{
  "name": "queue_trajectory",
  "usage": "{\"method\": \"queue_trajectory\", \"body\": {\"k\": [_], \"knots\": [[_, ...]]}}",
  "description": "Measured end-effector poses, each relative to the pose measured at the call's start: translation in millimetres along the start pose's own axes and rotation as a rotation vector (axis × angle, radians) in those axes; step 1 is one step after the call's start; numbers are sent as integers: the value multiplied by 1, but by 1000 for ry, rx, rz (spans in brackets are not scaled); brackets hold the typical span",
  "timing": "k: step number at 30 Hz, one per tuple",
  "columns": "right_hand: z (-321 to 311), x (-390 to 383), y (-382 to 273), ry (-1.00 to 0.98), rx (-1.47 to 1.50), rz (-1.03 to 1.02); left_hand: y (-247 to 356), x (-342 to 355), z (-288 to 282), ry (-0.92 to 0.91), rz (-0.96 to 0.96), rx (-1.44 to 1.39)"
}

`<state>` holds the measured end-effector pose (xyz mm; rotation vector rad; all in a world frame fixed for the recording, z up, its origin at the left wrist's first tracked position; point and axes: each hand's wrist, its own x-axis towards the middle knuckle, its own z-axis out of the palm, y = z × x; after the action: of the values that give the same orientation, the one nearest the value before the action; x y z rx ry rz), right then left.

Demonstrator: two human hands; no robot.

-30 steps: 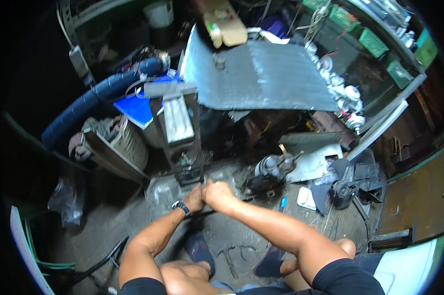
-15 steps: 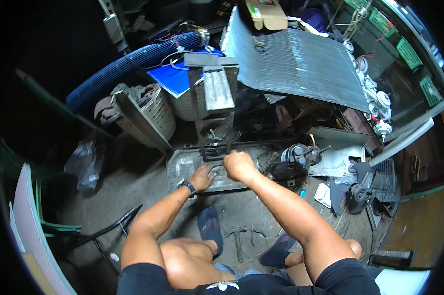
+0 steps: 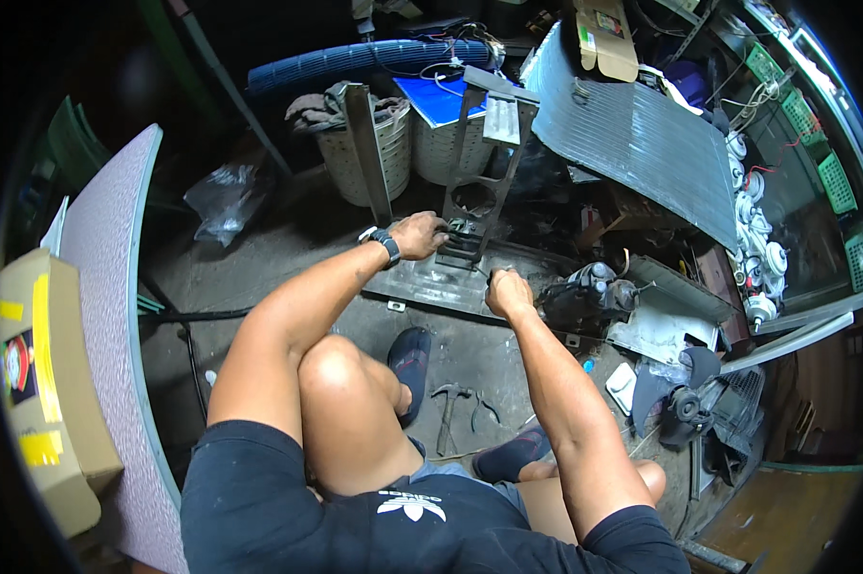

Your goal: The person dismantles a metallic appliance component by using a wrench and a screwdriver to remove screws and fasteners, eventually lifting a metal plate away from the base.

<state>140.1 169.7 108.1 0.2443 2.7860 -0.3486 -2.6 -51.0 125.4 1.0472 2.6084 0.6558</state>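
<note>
Mid-frame, the right hand (image 3: 510,292) clenches what looks like a dark tool (image 3: 494,275); the left hand (image 3: 419,235), grip unclear, should brace the metal stand (image 3: 501,185).

1 head-worn fisheye looks down from near; dark rim perhaps unreadable.

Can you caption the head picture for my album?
Left hand and right hand near a metal frame, hammer on the floor.

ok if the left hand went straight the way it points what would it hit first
Probably the metal frame just to the right of the left hand; depth is unclear, so they may already touch.
</note>
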Motion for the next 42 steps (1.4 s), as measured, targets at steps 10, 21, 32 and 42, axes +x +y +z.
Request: {"method": "queue_trajectory", "body": {"k": [10, 21, 32, 42], "knots": [[44, -32, 78, 16, 221, 132, 44, -32, -71, 27, -16, 186], [21, -68, 85, 71, 317, 62, 23, -2, 19, -27, -161, 59], [-13, -79, 157, -55, 232, 70, 148, 14, 182, -483, -250, -472], [-3, -53, 95, -105, 208, -124, 44, -2, 167, -351, -318, -342]]}}
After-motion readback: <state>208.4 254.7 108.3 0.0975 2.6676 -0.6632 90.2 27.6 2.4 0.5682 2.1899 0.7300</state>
